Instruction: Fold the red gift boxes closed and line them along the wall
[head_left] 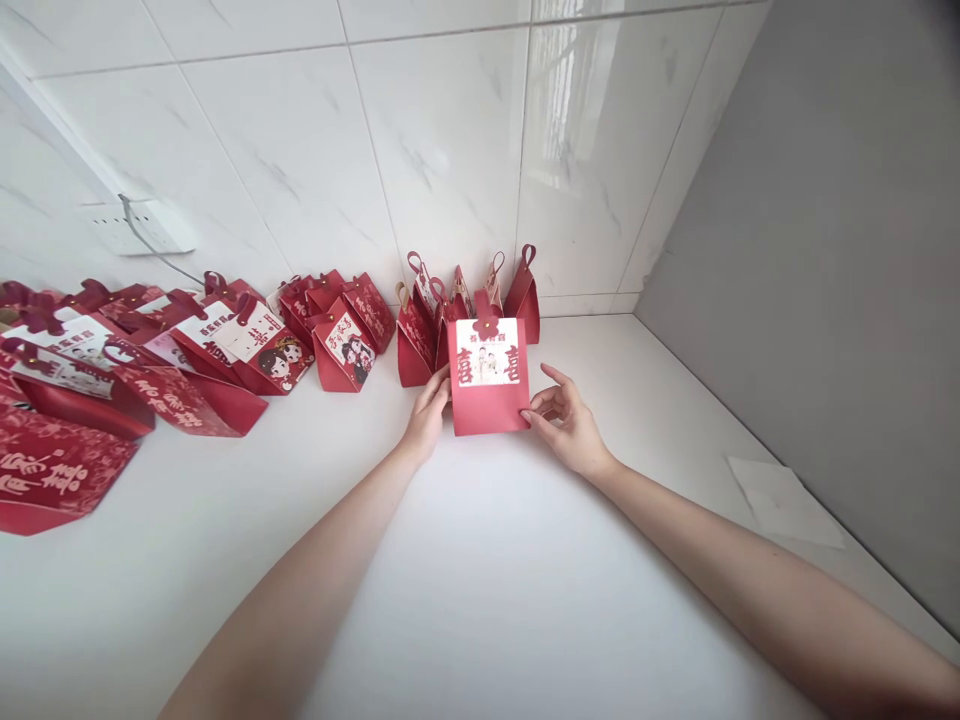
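A red gift box [491, 410] with a white printed panel, red characters and a flower-shaped clasp on top faces me in the middle. My left hand [426, 418] is closed around its left side, with the fingertips partly hidden behind it. At the lower right corner, my right hand [574, 428] pinches the box between thumb and curled fingers, the index finger raised off it. Just behind stand several similar boxes with looped handles, among them a plain dark red box [523, 300] and a patterned red box [414, 345].
Many more red gift boxes crowd the left side, including a small box with a cartoon couple [345, 350] and a large patterned box [64, 465]. A wall socket [139, 228] with a cable is behind them. White paper [784, 500] lies by the grey panel [840, 250] at right.
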